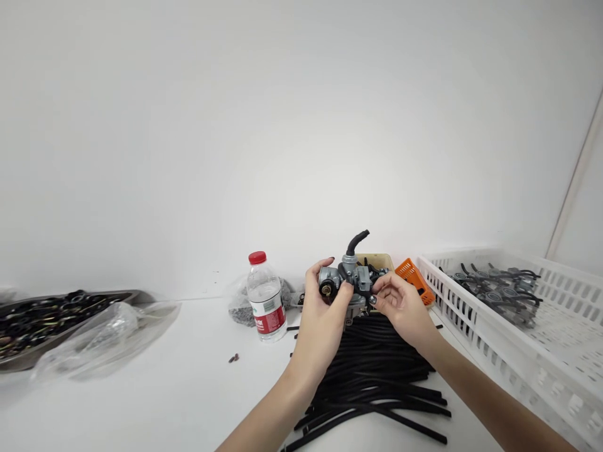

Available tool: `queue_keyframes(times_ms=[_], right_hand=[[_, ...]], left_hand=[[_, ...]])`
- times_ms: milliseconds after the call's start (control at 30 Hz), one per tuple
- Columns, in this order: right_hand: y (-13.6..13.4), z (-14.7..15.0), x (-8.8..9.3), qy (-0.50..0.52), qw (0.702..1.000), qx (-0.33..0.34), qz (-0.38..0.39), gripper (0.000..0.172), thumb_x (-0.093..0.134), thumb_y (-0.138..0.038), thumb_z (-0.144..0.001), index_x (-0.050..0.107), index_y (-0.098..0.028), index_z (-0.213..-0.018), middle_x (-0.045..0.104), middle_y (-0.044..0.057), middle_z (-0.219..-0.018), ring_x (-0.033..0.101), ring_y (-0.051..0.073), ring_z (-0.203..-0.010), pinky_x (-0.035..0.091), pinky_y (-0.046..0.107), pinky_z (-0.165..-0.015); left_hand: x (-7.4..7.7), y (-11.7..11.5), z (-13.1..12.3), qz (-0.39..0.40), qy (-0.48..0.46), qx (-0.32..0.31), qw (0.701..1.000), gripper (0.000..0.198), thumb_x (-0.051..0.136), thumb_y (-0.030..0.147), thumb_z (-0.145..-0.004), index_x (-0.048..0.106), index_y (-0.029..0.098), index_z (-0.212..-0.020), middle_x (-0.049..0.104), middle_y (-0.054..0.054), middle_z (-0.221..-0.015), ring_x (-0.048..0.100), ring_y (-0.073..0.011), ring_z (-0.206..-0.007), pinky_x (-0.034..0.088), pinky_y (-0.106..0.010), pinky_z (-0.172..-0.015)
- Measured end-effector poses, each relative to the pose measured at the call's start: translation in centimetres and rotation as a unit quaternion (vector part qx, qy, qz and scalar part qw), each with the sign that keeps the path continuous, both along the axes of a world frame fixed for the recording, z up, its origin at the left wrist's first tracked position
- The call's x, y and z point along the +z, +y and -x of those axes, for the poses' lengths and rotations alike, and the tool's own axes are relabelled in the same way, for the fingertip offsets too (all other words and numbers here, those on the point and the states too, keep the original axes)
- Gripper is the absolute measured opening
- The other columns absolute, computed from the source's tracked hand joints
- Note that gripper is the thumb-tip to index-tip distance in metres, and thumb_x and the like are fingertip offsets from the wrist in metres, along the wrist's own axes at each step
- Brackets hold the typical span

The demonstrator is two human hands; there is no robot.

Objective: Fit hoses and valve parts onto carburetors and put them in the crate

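Note:
A grey metal carburetor [349, 276] with a short black hose on top is held up above the table. My left hand [325, 314] wraps round its left side, thumb on the front of the body. At its right side, my right hand [400, 304] has its fingers bent together in a pinch at a small part low on the body; what lies between the fingertips is too small to tell. Below both hands, a pile of black rubber hoses [372, 358] lies on the white table [188, 402].
A red-capped bottle [267, 298] stands left of the hands. A metal tray [136, 295] of small parts and a plastic bag [103, 333] lie far left. Behind the hands are a yellowish bin [384, 258] and an orange basket [414, 279]. A white crate [499, 333] holds several carburetors at right.

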State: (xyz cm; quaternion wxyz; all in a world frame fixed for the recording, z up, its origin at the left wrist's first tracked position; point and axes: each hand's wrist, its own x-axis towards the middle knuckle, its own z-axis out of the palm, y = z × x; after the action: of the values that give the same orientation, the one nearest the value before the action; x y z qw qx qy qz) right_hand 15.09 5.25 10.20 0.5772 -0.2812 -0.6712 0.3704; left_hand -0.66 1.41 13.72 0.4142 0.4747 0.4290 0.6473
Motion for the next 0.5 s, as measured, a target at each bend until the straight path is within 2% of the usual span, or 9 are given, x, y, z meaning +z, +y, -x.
queue_keyframes(times_ms=[67, 133, 200, 267, 367, 500], right_hand=[[-0.4, 0.0, 0.4, 0.039, 0.997, 0.04, 0.055, 0.027, 0.076, -0.028, -0.073, 0.062, -0.021, -0.095, 0.058, 0.004, -0.097, 0.056, 0.024, -0.084, 0.05, 0.032, -0.072], [-1.0, 0.1, 1.1, 0.089, 0.983, 0.118, 0.107, 0.041, 0.079, -0.028, -0.075, 0.06, -0.022, -0.111, 0.058, 0.006, -0.116, 0.055, 0.025, -0.103, 0.049, 0.032, -0.085], [-1.8, 0.2, 1.5, 0.122, 0.964, 0.196, 0.136, 0.052, 0.078, -0.029, -0.079, 0.055, -0.022, -0.125, 0.054, 0.007, -0.129, 0.05, 0.026, -0.117, 0.046, 0.032, -0.093], [-2.3, 0.4, 1.7, 0.116, 0.953, 0.241, 0.14, 0.059, 0.079, -0.031, -0.083, 0.049, -0.023, -0.134, 0.051, 0.008, -0.135, 0.046, 0.027, -0.125, 0.042, 0.034, -0.099], [-2.5, 0.3, 1.8, 0.081, 0.955, 0.259, 0.121, 0.064, 0.083, -0.034, -0.087, 0.047, -0.025, -0.139, 0.05, 0.007, -0.137, 0.042, 0.028, -0.129, 0.036, 0.037, -0.108], [-2.3, -0.1, 2.2, 0.092, 0.953, 0.268, 0.103, 0.06, 0.08, -0.046, -0.093, 0.049, -0.025, -0.14, 0.052, 0.008, -0.136, 0.046, 0.028, -0.126, 0.04, 0.038, -0.104]], left_hand=[[0.0, 0.0, -0.1, 0.009, -0.018, -0.002, 1.0, 0.056, 0.067, 0.041, -0.076, 0.05, 0.028, -0.128, 0.068, 0.001, -0.083, 0.064, -0.0176, -0.073, 0.049, -0.025, -0.062], [0.0, 0.1, -0.1, 0.031, -0.055, -0.01, 0.998, 0.048, 0.064, 0.038, -0.077, 0.056, 0.028, -0.123, 0.07, -0.002, -0.104, 0.065, -0.0211, -0.097, 0.052, -0.025, -0.07], [0.0, 0.1, -0.2, 0.057, -0.092, -0.025, 0.994, 0.041, 0.062, 0.037, -0.078, 0.061, 0.027, -0.118, 0.069, -0.002, -0.115, 0.063, -0.0231, -0.109, 0.052, -0.023, -0.067], [0.0, 0.2, -0.3, 0.086, -0.133, -0.045, 0.986, 0.038, 0.06, 0.04, -0.077, 0.066, 0.026, -0.112, 0.071, -0.003, -0.107, 0.065, -0.0244, -0.102, 0.05, -0.023, -0.057], [0.0, 0.3, -0.4, 0.117, -0.192, -0.06, 0.973, 0.034, 0.061, 0.044, -0.074, 0.07, 0.02, -0.096, 0.071, -0.004, -0.082, 0.067, -0.0224, -0.073, 0.045, -0.022, -0.045], [0.5, 0.3, -0.3, 0.131, -0.238, -0.079, 0.959, 0.035, 0.06, 0.049, -0.075, 0.07, 0.017, -0.083, 0.067, -0.005, -0.065, 0.064, -0.0219, -0.057, 0.043, -0.024, -0.04]])
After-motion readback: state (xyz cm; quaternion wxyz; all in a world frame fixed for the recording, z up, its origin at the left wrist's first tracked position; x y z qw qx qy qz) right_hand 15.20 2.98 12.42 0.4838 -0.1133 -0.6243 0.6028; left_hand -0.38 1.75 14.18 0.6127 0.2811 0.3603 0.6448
